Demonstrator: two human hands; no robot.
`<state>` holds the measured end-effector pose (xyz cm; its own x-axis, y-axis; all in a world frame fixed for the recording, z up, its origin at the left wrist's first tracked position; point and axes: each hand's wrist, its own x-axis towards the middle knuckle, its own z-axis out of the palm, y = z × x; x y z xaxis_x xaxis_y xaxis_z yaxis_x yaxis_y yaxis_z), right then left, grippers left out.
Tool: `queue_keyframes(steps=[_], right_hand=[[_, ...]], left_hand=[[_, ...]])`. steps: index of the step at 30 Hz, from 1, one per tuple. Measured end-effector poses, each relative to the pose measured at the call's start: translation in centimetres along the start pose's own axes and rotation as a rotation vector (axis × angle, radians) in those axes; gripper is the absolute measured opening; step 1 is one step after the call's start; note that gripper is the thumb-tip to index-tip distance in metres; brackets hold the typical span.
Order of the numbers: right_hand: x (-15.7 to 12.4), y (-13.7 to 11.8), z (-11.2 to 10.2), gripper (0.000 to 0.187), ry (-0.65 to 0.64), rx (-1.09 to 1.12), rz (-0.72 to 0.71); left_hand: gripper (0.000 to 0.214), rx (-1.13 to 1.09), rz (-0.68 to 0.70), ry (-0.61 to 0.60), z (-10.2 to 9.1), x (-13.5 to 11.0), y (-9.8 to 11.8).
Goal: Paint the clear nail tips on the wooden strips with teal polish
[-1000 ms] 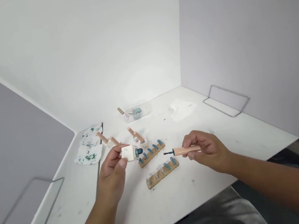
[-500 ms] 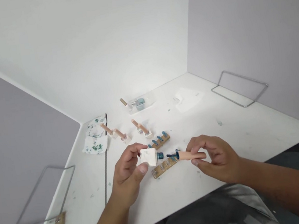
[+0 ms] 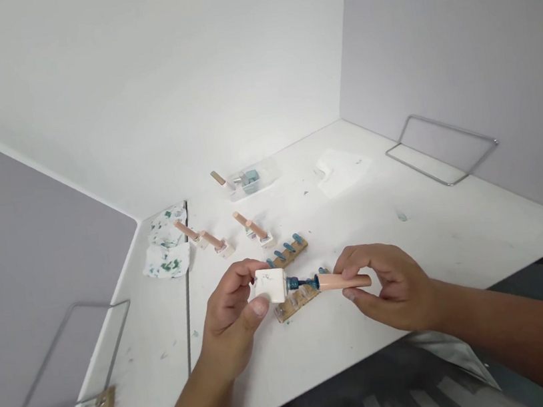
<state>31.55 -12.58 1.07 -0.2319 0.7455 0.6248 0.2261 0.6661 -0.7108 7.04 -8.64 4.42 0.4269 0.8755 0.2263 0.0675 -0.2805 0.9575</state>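
The nail polish bottle (image 3: 271,285) is white, its neck (image 3: 292,283) dark metallic blue. The brush (image 3: 308,283) is dark blue too, below a plain peach cap (image 3: 333,281). The farther tan display strip (image 3: 295,255) carries teal-blue nail tips (image 3: 288,248); on the nearer, clear ones appear. White paper towels (image 3: 167,260) bear green blotches. Grey-green smudges fleck the white worktop (image 3: 260,373); the side panels (image 3: 459,29) are lavender-grey.

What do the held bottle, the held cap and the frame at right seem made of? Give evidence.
Bottle: glass or plastic, can't tell; smooth, opaque white.
Cap: probably satin plastic; even peach, soft sheen.
Frame: likely polished metal; thin grey rod, glints.
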Motion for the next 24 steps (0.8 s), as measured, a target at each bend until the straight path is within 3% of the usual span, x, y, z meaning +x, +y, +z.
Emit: queue_keyframes(steps=[11,16,24], right_hand=[[0.6,-0.9,1.0,0.012,-0.033,-0.268,-0.082],[0.5,-1.2,1.3,0.012,-0.004,-0.299,-0.096],[0.3,-1.3,2.0,0.011,0.019,-0.297,-0.113]], left_hand=[[0.029,0.104,-0.019,-0.138,0.0,-0.1,0.3],[0.027,0.118,0.013,-0.099,-0.2,-0.3,0.6],[0.026,0.119,0.011,-0.149,-0.2,-0.4,1.2]])
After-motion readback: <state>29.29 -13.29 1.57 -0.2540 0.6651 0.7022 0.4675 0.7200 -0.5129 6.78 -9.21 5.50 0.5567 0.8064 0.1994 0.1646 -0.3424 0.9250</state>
